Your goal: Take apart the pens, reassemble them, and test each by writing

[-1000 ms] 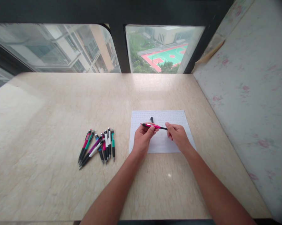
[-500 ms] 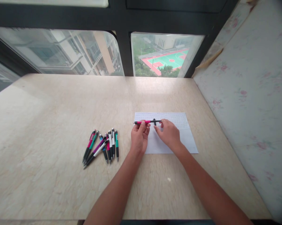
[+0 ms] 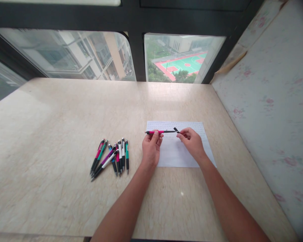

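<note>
My left hand (image 3: pixel 151 148) pinches a pink and black pen (image 3: pixel 161 131) between thumb and fingers. The pen lies level over a sheet of paper (image 3: pixel 181 154), its thin black end pointing right. At that end my right hand (image 3: pixel 191 139) is closed, thumb and fingers together, on a small black piece (image 3: pixel 176 129). This piece sits slantwise across the pen's tip; whether it touches the tip I cannot tell. Rows of faint handwriting run along the paper's upper part.
Several click pens (image 3: pixel 108 159) in pink, green, blue, purple and white lie in a loose pile left of the paper. The marble-patterned sill (image 3: pixel 66 117) ends at a dark window frame (image 3: pixel 138 57). A flowered wall (image 3: pixel 272 107) stands on the right.
My right hand has shifted right along the pen, and the black piece has gone from beside the pen's middle to its tip. My left hand still holds the pen. The view has shifted slightly.
</note>
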The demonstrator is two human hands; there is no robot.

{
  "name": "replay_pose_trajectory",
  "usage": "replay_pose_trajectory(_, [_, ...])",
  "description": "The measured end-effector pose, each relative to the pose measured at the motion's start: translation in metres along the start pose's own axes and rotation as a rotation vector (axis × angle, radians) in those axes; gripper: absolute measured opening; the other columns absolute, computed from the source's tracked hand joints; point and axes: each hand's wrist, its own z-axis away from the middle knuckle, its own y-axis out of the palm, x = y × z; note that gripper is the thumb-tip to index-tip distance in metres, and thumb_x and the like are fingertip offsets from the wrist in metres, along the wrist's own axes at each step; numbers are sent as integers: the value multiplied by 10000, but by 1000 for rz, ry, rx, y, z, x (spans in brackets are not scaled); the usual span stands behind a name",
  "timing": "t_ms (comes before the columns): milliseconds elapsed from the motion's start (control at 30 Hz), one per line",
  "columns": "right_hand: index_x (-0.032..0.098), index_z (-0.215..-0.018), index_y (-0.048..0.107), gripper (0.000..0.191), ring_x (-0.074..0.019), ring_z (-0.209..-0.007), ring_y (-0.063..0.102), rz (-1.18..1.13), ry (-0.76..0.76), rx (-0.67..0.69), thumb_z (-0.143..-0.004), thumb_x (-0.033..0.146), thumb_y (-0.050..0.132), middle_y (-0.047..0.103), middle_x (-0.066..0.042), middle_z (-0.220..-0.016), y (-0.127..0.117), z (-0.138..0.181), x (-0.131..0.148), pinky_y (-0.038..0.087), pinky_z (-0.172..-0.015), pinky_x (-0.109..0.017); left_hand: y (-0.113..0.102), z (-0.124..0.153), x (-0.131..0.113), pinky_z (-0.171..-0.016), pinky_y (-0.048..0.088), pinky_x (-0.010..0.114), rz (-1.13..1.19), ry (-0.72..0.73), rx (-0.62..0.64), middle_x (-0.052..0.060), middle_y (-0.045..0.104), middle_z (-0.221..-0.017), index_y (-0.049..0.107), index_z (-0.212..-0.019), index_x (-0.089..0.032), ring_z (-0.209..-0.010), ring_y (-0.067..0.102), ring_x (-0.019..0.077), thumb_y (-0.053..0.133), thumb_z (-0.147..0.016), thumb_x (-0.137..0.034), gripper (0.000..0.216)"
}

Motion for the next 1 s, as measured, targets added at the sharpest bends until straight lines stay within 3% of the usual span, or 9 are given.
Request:
replay_pose_trajectory(133, [187, -953, 662, 259, -123, -611, 529, -360, 73, -2, -778, 377, 684, 634, -9, -740, -9, 3, -11, 398, -548, -247, 1, 1, 2, -759, 484, 216, -41, 31, -10, 24, 698, -851, 665, -882, -150, -736, 639, 79, 798, -712, -274, 249])
replay_pose_trajectory(300, [186, -887, 689, 179, -89, -554, 455, -541, 51, -69, -791, 338, 680, 587, 10, -691, -13, 5, -6, 338, -501, -231, 1, 1, 5, -744, 485, 208, -65, 35, -6, 20, 690, -839, 669, -881, -147, -735, 637, 78, 804, -706, -267, 252])
replay_pose_trajectory(733, [199, -906, 698, 222, -119, -577, 532, -351, -1, -50, -790, 388, 680, 644, -12, -725, -9, 12, 7, 460, -525, -252, 1, 2, 6, -768, 488, 222, -89, 32, 25, 31, 703, -856, 673, -887, -152, -759, 652, 91, 795, -720, -264, 235])
replay_pose_trajectory(900, [194, -897, 697, 231, -151, -691, 614, -336, -5, 23, -787, 396, 680, 684, -51, -833, -2, 16, 10, 517, -605, -277, 5, 9, 11, -749, 494, 241, -130, -30, 64, 37, 701, -867, 677, -910, -149, -750, 664, 104, 806, -712, -277, 269])
replay_pose_trajectory(1000, [210, -1022, 667, 305, -169, -793, 650, -357, -29, 63, -772, 381, 702, 685, -56, -925, 1, 18, 11, 540, -660, -285, 6, 11, 12, -737, 499, 228, -101, -52, 68, 31, 701, -869, 680, -910, -152, -755, 663, 98, 809, -709, -271, 267])
